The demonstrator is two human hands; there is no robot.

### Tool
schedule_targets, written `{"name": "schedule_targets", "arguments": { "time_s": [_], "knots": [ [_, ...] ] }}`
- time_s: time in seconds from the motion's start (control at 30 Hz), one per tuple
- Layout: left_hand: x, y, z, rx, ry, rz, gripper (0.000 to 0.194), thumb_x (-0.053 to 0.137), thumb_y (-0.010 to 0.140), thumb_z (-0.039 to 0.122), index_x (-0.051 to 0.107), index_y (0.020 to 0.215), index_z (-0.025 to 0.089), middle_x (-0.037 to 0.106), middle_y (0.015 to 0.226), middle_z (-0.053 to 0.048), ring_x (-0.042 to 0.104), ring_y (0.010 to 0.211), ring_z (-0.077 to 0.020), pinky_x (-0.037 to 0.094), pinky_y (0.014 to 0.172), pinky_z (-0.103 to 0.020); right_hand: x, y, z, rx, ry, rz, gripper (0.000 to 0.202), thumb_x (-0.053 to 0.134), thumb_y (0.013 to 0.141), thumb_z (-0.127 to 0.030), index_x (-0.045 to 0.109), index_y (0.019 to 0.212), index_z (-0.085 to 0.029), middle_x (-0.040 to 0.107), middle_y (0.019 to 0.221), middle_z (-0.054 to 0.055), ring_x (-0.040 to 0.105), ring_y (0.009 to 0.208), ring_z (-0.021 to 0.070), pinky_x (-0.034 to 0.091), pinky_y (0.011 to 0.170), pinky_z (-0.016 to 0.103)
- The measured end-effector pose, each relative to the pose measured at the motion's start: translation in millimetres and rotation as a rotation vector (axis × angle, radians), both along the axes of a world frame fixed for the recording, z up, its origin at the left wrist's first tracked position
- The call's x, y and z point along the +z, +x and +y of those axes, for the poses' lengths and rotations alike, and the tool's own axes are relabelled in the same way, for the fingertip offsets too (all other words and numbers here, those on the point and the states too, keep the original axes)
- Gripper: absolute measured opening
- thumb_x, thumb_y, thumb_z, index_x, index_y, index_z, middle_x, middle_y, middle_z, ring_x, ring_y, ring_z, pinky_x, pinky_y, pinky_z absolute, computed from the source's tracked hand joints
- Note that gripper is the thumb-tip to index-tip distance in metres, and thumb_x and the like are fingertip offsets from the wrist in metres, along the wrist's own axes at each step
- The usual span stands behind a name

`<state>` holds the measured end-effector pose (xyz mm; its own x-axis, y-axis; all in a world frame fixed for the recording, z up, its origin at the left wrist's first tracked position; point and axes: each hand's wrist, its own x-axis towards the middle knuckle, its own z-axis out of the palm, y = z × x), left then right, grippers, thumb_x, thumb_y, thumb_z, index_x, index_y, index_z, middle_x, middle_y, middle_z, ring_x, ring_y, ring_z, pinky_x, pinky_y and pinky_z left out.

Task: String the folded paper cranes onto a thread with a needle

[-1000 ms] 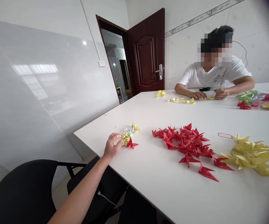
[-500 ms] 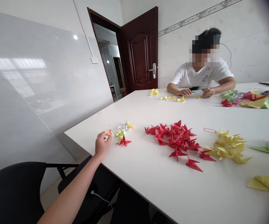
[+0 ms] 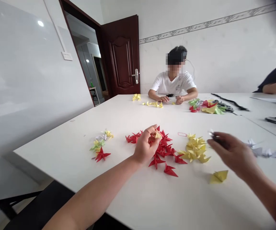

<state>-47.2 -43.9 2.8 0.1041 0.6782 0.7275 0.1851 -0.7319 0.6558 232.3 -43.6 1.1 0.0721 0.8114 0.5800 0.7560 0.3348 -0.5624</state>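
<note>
My left hand (image 3: 146, 145) pinches a small yellow folded paper piece (image 3: 158, 135) between thumb and fingers, above a pile of red paper cranes (image 3: 163, 150). At the right, my right hand (image 3: 233, 151) is closed on a small dark thing with a white tip (image 3: 214, 135), too blurred to name. Yellow paper cranes (image 3: 195, 149) lie in a heap between the hands. Nearer me rests a single yellow folded paper (image 3: 218, 176). Partly behind my right hand are whitish-grey paper cranes (image 3: 269, 152).
A strand of mixed cranes (image 3: 100, 143) lies on the white table (image 3: 63, 153) at the left. Across sits a person in a white shirt (image 3: 173, 83), with yellow folded pieces (image 3: 153, 104) and a colourful crane bundle (image 3: 210, 107) close by. Another person's sleeve (image 3: 275, 76) shows far right.
My left hand has moved right with the yellow paper, from beside the mixed strand to over the red cranes. My right hand has come into view holding the dark thing. The view has turned right.
</note>
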Motion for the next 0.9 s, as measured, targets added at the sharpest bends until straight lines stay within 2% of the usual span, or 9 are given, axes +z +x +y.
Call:
{"name": "schedule_targets", "arguments": {
  "time_s": [0.03,0.07,0.13,0.27,0.47,0.63,0.9],
  "knots": [
    [-4.8,1,-2,-0.019,0.046,0.050,0.044,0.052,0.084,0.017,0.042,0.126,0.022,0.057,0.099,-0.007,0.059,0.093,-0.0160,0.053,0.081,-0.032,0.6,-12,-5,0.026,-0.061,0.014,0.037,0.055,0.080,-0.044,0.063,0.099,-0.013,0.070,0.080,0.012,0.066,0.067,0.0198,0.050,0.057,0.028],
    [-8.9,-1,-4,-0.033,0.090,0.095,0.047,0.052,0.084,0.016,0.039,0.129,0.024,0.056,0.101,-0.008,0.058,0.096,-0.0166,0.052,0.082,-0.033,1.6,-24,-11,0.035,-0.041,0.001,0.036,0.057,0.078,-0.045,0.063,0.098,-0.016,0.069,0.083,0.009,0.065,0.068,0.0198,0.051,0.059,0.029],
    [-13.1,-6,-10,-0.049,0.159,0.148,0.057,0.052,0.084,0.013,0.030,0.134,0.027,0.054,0.106,-0.009,0.055,0.101,-0.0174,0.052,0.082,-0.034,4.6,-46,-24,0.177,-0.017,-0.059,0.033,0.056,0.080,-0.041,0.062,0.104,-0.018,0.068,0.092,0.007,0.064,0.074,0.0185,0.052,0.063,0.029],
    [-7.0,-10,-20,-0.066,0.286,0.178,0.074,0.052,0.083,0.007,0.012,0.140,0.034,0.049,0.114,-0.010,0.051,0.104,-0.0186,0.054,0.078,-0.035,10.9,-71,-44,0.294,0.017,-0.103,0.028,0.051,0.086,-0.034,0.060,0.109,-0.021,0.066,0.095,0.007,0.064,0.077,0.0163,0.051,0.058,0.022],
    [5.7,-4,-28,-0.143,0.436,0.273,0.085,0.046,0.079,-0.004,0.004,0.141,0.036,0.048,0.107,-0.008,0.046,0.109,-0.0203,0.054,0.078,-0.034,13.2,-78,-55,0.397,0.004,-0.145,0.029,0.049,0.088,-0.030,0.059,0.114,-0.022,0.064,0.087,0.006,0.057,0.059,0.0108,0.047,0.047,0.019],
    [6.2,-5,-33,-0.175,0.398,0.294,0.085,0.043,0.079,-0.005,0.003,0.141,0.038,0.041,0.116,-0.010,0.049,0.104,-0.0183,0.056,0.076,-0.034,12.6,-85,-60,0.455,0.035,-0.178,0.028,0.049,0.088,-0.026,0.058,0.114,-0.027,0.064,0.091,0.004,0.062,0.075,0.0134,0.050,0.062,0.022],
    [5.1,-4,-33,-0.196,0.414,0.302,0.085,0.044,0.078,-0.005,0.005,0.141,0.038,0.039,0.120,-0.009,0.047,0.112,-0.0210,0.055,0.081,-0.036,11.1,-86,-60,0.419,0.029,-0.208,0.027,0.047,0.089,-0.028,0.060,0.112,-0.026,0.066,0.095,0.006,0.063,0.076,0.0150,0.051,0.062,0.023]
  ]
}}
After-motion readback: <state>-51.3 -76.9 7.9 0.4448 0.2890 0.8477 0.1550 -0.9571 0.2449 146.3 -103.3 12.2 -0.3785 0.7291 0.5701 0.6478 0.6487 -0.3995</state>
